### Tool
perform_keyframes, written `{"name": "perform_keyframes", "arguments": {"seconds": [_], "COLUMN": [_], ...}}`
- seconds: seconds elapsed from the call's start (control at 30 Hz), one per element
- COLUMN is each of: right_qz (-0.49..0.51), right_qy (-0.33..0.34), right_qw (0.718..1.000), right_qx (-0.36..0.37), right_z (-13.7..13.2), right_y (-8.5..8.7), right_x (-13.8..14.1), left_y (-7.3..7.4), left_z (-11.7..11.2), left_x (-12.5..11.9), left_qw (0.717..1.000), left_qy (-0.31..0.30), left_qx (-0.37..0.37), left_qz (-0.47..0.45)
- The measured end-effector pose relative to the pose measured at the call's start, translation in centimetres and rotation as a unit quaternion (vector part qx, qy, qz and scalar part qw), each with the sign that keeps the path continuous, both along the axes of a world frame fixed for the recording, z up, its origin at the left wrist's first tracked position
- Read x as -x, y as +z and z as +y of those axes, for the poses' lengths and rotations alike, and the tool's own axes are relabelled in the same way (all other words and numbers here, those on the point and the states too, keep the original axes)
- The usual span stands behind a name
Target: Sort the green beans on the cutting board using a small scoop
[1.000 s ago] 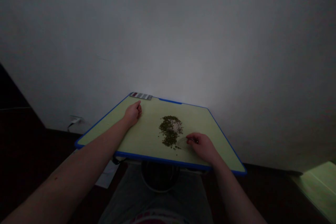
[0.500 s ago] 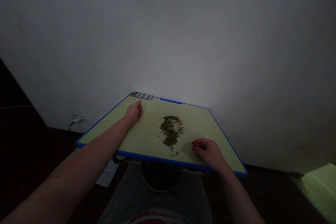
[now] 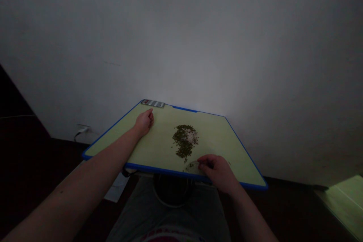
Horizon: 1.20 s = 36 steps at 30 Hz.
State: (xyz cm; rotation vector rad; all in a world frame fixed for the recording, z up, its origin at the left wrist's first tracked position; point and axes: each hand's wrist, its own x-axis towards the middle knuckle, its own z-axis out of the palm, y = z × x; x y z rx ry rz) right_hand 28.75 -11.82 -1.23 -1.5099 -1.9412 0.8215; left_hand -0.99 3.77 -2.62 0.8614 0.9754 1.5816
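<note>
A pile of small dark-green beans [image 3: 183,145] lies in the middle of the board [image 3: 159,147], with a patch of pale pinkish grains [image 3: 191,136] on its right side. My right hand [image 3: 217,170] is at the near edge, thumb and fingers pinched on a clear, curved, see-through piece [image 3: 192,165]. That piece lies low over a few loose beans just below the pile; its exact kind is too faint to make out. My left hand [image 3: 144,122] rests on the board left of the pile, fingers curled closed, with nothing visible in them.
A phone [image 3: 153,103] lies at the board's far left corner. Below the near edge, a dark round bowl [image 3: 172,193] sits between my legs. Behind the board stands a pale wall [image 3: 193,53], with a plugged-in socket [image 3: 82,130] low on the left.
My right hand has moved left and slightly nearer to me with the clear piece, which is now over the loose beans. My left hand and the pile look unchanged.
</note>
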Motion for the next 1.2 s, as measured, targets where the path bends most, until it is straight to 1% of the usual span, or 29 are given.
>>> {"name": "perform_keyframes", "arguments": {"seconds": [0.13,0.27,0.43,0.67,0.77,0.9,1.07,1.2], "right_qz": [0.018,-0.008,-0.034,-0.020,-0.015,0.014,0.036,0.002], "right_qy": [-0.022,-0.048,-0.035,-0.014,-0.007,0.004,-0.040,-0.060], "right_qw": [1.000,0.999,0.999,1.000,1.000,1.000,0.999,0.998], "right_qx": [0.003,-0.019,-0.012,0.002,-0.004,0.005,-0.007,-0.025], "right_z": [0.7,1.5,1.2,0.4,0.1,-0.1,0.6,1.3], "right_y": [0.0,-0.2,-0.4,-0.3,-0.2,-0.3,-0.5,-0.8], "right_x": [-0.7,-1.7,-1.7,-0.7,-0.1,0.1,-1.3,-2.1], "left_y": [-0.1,-0.2,-0.3,-0.4,-0.3,-0.1,-0.1,-0.4], "left_z": [-0.1,-0.1,0.2,0.3,0.2,0.0,0.0,0.1], "left_x": [0.1,0.1,0.1,0.2,0.1,0.1,0.1,0.2], "left_qw": [1.000,1.000,1.000,1.000,1.000,1.000,1.000,1.000], "left_qy": [-0.001,-0.001,0.012,0.003,-0.002,-0.001,0.002,0.008], "left_qx": [0.005,0.002,0.015,-0.002,-0.004,-0.002,0.000,-0.001], "left_qz": [-0.002,-0.003,-0.003,-0.007,-0.009,-0.006,-0.002,0.001]}}
